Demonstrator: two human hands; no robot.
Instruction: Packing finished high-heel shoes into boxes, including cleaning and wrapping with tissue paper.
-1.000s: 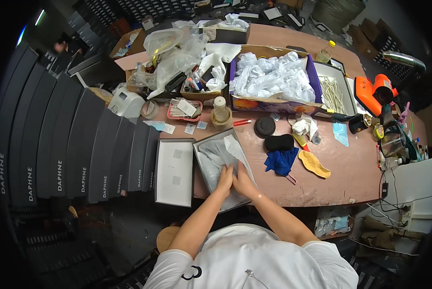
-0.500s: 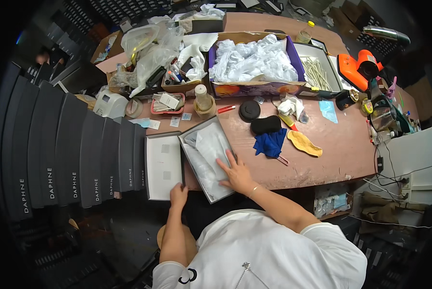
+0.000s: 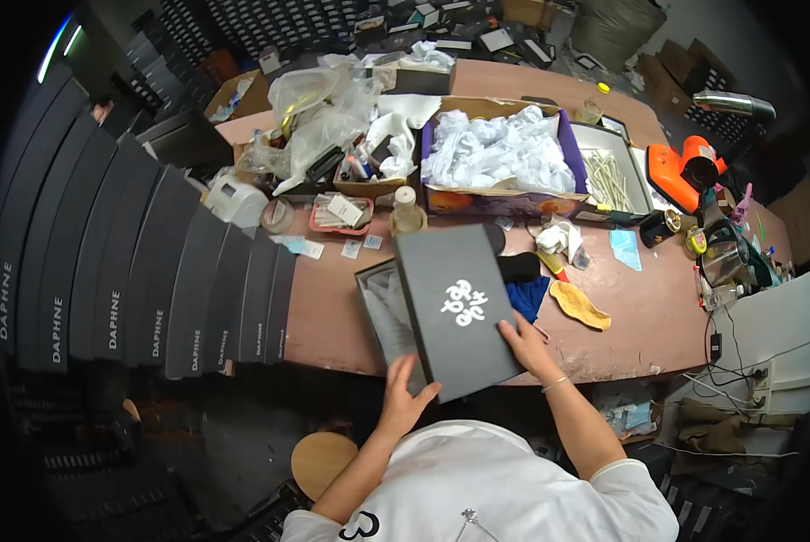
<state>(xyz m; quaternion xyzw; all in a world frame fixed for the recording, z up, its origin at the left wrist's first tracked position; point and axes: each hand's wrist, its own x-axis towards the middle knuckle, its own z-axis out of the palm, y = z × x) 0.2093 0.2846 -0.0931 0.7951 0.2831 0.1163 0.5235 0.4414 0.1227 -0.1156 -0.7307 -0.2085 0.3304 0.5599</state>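
One dark lid (image 3: 459, 307), one open box (image 3: 382, 312), one yellow insole (image 3: 581, 305), two hands.

A brownish-pink worktable (image 3: 332, 316) runs across the view, crowded along its far side. Directly beyond the hands an open dark box (image 3: 388, 312) rests on it. Just right of the right hand (image 3: 524, 341) lie a blue cloth (image 3: 529, 296) and a yellow insole (image 3: 580, 305). Farther back sit a cardboard box of white wrapping (image 3: 504, 154), a small red tray (image 3: 340, 215), a tape roll (image 3: 278, 215) and clear plastic bags (image 3: 310, 117).
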